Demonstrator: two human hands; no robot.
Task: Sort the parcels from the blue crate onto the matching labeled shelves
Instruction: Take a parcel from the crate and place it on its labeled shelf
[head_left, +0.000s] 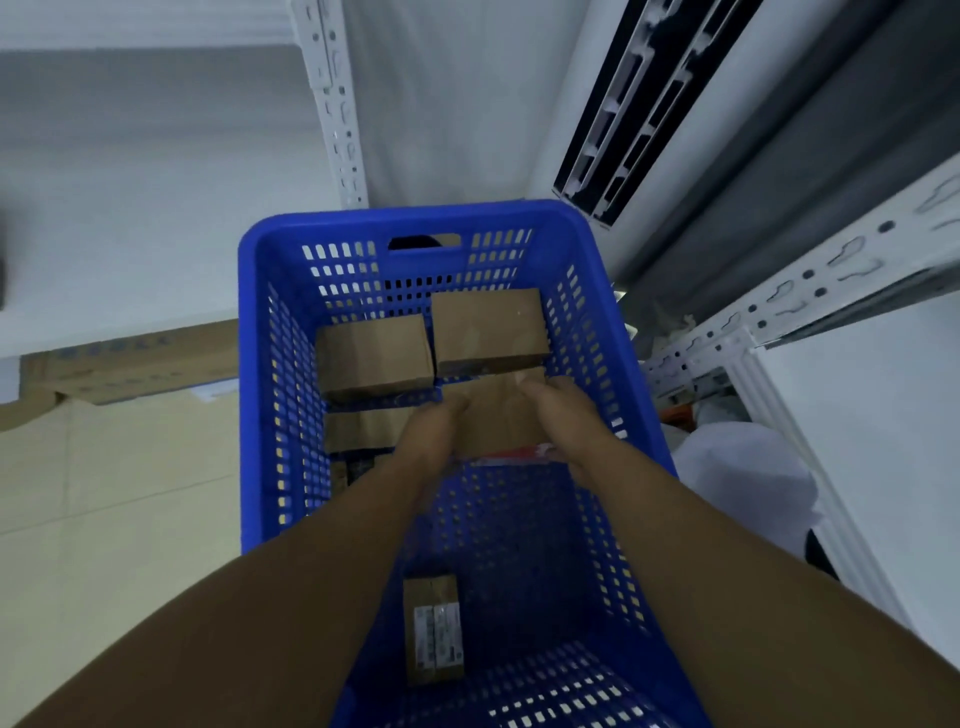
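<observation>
Two-handed, in the head view, grips one flat brown cardboard parcel (498, 415) low inside the blue crate (405, 215), with the fingers of the left hand (434, 431) curled on its left edge and those of the right hand (558, 408) hooked over its far edge. Risks a slip on the smooth card, or a snag against the perforated plastic wall and the boxy neighbouring parcels (374, 356) packed just beside it.

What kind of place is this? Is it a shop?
More likely a storeroom or parcel depot: a blue crate holds brown cardboard parcels, white slotted metal shelving stands around it, and a big carton lies on the floor.
</observation>
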